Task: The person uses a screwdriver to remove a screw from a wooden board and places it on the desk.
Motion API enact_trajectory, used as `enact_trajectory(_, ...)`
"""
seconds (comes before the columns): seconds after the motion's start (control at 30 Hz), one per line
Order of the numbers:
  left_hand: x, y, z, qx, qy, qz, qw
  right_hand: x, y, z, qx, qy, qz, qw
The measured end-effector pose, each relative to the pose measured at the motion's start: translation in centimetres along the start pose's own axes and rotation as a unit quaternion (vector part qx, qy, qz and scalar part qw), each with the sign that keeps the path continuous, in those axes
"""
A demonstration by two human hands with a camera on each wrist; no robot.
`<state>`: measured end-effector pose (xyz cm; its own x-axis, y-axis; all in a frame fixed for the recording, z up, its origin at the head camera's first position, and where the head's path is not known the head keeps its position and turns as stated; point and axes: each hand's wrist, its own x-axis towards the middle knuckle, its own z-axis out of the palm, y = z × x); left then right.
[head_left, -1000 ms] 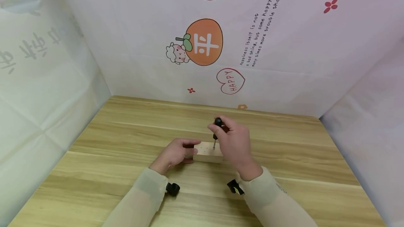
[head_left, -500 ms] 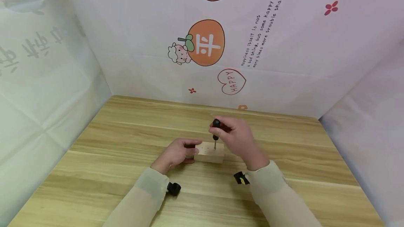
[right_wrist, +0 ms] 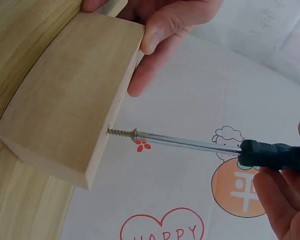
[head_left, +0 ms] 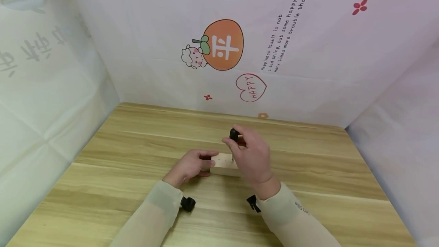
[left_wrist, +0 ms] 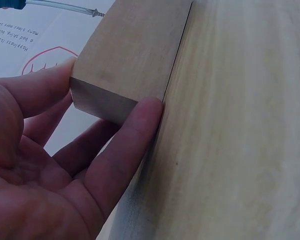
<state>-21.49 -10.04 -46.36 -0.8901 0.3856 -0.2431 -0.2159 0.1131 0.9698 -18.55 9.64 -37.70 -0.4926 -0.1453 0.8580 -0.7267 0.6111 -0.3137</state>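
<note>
Site: small, screened-in, workshop-like; building type cannot be told. Head view: wood-grain bench [head_left: 137, 155] across lower half, enclosed by pale sheets [head_left: 394, 144] at left, rear and right of frame; fold creases [head_left: 46, 144] visible at left. Rear sheet [head_left: 154, 48], upper centre: orange fruit print [head_left: 224, 45], cartoon sheep [head_left: 194, 55], red heart [head_left: 252, 87] reading HAPPY, English lettering [head_left: 288, 29]. Workshop signs, lower centre: screwdriver [head_left: 233, 135], wooden block [head_left: 223, 167].

A wood-grain tabletop [head_left: 103, 186] spreads toward 6 o'clock. At 12 o'clock rises a white backdrop [head_left: 147, 48] printed with 2 orange fruits [head_left: 233, 58] and a red HAPPY heart [head_left: 251, 87]; pale side sheets [head_left: 44, 102] stand at 9 and 3 o'clock.
</note>
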Motion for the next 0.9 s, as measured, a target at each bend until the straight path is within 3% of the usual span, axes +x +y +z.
enact_trajectory(0.2, 0.0, 0.3, 0.1, 0.002, -0.001, -0.001, 1.0000, 1.0, -0.3, -0.9, 0.059, -0.065, 0.095, 0.992)
enact_trajectory(0.27, 0.0, 0.4, 0.1, 0.000, -0.001, -0.002, 1.0000, 1.4, -0.1, -1.2, 0.072, -0.087, 0.109, 0.988)
enact_trajectory(0.4, 0.0, 0.3, 0.2, -0.006, -0.002, -0.003, 1.0000, 1.9, 0.9, -1.7, 0.092, -0.142, 0.091, 0.981)
enact_trajectory(0.53, -0.2, 0.3, 0.2, -0.007, -0.006, -0.004, 1.0000, 2.3, 2.3, -2.3, 0.174, -0.204, 0.082, 0.960)
enact_trajectory(0.63, -0.2, 0.3, 0.1, -0.003, -0.005, -0.003, 1.0000, 2.1, 3.2, -2.3, 0.225, -0.216, 0.066, 0.948)
enact_trajectory(0.73, -0.2, 0.3, 0.0, -0.001, -0.002, -0.002, 1.0000, 1.5, 3.3, -1.9, 0.205, -0.185, 0.014, 0.961)
enact_trajectory(0.83, -0.2, 0.2, -0.1, -0.001, -0.001, -0.003, 1.0000, 0.9, 2.7, -1.5, 0.131, -0.130, -0.034, 0.982)
enact_trajectory(0.9, -0.1, 0.1, -0.1, 0.001, -0.003, -0.001, 1.0000, 0.6, 2.2, -1.1, 0.078, -0.093, -0.042, 0.992)
